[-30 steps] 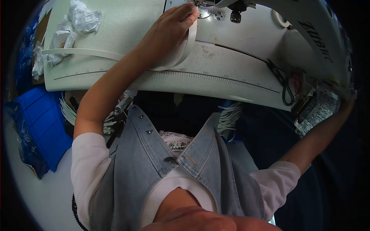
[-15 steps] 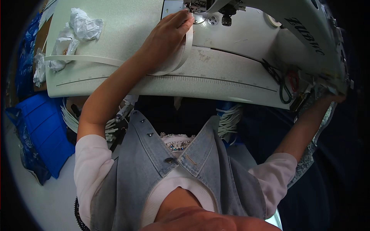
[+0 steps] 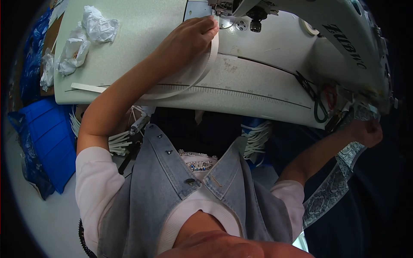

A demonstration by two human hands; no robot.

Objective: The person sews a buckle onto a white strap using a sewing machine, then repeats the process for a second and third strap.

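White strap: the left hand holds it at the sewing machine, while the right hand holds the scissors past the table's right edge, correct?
Not quite. The head view shows the right hand closed on a patterned grey strip, not the scissors, which lie on the table. The left hand does hold the white strap at the sewing machine.

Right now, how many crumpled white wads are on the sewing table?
3. The first wad lies at the table's far left, the second wad just nearer, the third wad at the left edge. More may be hidden.
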